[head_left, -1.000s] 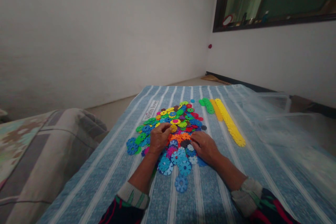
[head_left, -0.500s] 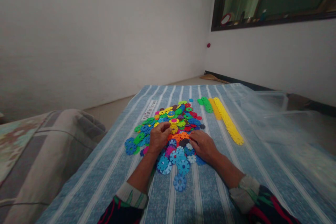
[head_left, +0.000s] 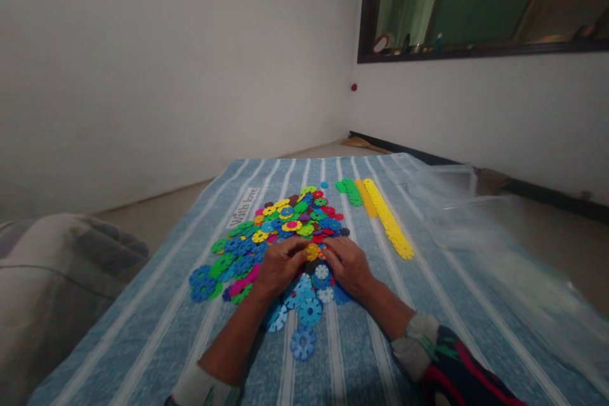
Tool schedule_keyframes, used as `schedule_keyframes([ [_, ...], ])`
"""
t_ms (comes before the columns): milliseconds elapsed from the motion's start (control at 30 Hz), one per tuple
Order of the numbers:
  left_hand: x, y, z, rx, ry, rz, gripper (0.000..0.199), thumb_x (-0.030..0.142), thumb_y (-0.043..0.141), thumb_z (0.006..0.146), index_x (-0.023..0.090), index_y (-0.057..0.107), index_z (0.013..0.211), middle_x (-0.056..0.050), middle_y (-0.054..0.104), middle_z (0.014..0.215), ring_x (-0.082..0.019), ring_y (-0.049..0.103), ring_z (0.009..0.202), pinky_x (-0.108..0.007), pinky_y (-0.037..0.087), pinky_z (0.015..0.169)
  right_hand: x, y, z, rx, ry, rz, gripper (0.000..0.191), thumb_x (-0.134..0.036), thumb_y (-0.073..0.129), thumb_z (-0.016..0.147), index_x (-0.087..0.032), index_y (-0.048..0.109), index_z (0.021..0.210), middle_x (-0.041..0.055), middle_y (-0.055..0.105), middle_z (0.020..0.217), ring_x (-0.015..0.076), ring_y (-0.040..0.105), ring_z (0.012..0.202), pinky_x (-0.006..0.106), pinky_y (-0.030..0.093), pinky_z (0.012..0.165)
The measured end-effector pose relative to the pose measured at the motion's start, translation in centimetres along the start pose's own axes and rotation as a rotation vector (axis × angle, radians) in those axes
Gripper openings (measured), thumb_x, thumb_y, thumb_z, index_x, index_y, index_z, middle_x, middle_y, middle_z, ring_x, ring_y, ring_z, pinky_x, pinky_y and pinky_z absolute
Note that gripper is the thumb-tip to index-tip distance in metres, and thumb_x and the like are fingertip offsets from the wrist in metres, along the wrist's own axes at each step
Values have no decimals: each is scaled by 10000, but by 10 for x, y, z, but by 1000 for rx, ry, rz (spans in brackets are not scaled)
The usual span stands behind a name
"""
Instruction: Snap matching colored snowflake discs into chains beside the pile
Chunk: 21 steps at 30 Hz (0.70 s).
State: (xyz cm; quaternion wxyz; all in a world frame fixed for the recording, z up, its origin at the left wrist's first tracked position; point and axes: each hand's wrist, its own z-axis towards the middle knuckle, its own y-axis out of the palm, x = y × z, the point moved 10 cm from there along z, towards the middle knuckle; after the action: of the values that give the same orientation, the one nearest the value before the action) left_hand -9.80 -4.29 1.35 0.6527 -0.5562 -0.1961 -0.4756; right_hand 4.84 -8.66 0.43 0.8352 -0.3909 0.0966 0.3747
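Note:
My left hand (head_left: 281,266) pinches a yellow snowflake disc (head_left: 311,252), its fingers closed at the disc's left edge. Facing it, my right hand (head_left: 351,264) is closed around orange snowflake discs (head_left: 321,254), mostly hidden by its fingers. The two hands nearly meet over the near part of a mixed pile of plastic snowflake discs (head_left: 242,246). Light blue discs (head_left: 309,311) lie just below the hands, and one blue disc (head_left: 303,342) lies closest to me.
Right of the pile lie a long overlapping row of yellow discs (head_left: 387,219), a shorter orange-yellow row (head_left: 366,200) and a green row (head_left: 352,191). Clear plastic containers (head_left: 457,181) stand on the right side of the striped cloth (head_left: 181,323). A draped fabric (head_left: 57,279) is at left.
My left hand has brought the yellow disc down to the orange discs. My right hand has closed in, so the hands are nearer together. The view has turned slightly right.

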Motion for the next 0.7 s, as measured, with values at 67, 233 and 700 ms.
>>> schedule_keyframes([
  [67, 9, 8, -2, -50, 37, 13, 194, 278, 579, 743, 217, 742, 828, -30, 764, 839, -192, 698, 770, -301, 557, 744, -1, 0, 0, 1, -6, 10, 246, -250, 464, 970, -198, 699, 1020, 91, 724, 945, 209, 641, 868, 331, 499, 799],
  [233, 16, 13, -4, -74, 75, 39, 222, 250, 569, 751, 218, 757, 865, -48, 769, 858, -204, 703, 770, -324, 561, 764, 0, 7, 1, -61, 0, 8, 248, -235, 461, 968, -212, 708, 959, 74, 726, 879, 201, 646, 836, 320, 499, 784],
  [700, 1, 0, 1, 47, 64, 101, 224, 312, 549, 758, 228, 730, 860, -30, 764, 857, -217, 711, 819, -312, 548, 772, 67, -36, 39, -117, 158, -243, 177, -154, 525, 891, -196, 694, 860, 77, 685, 911, 209, 610, 917, 307, 462, 832],
])
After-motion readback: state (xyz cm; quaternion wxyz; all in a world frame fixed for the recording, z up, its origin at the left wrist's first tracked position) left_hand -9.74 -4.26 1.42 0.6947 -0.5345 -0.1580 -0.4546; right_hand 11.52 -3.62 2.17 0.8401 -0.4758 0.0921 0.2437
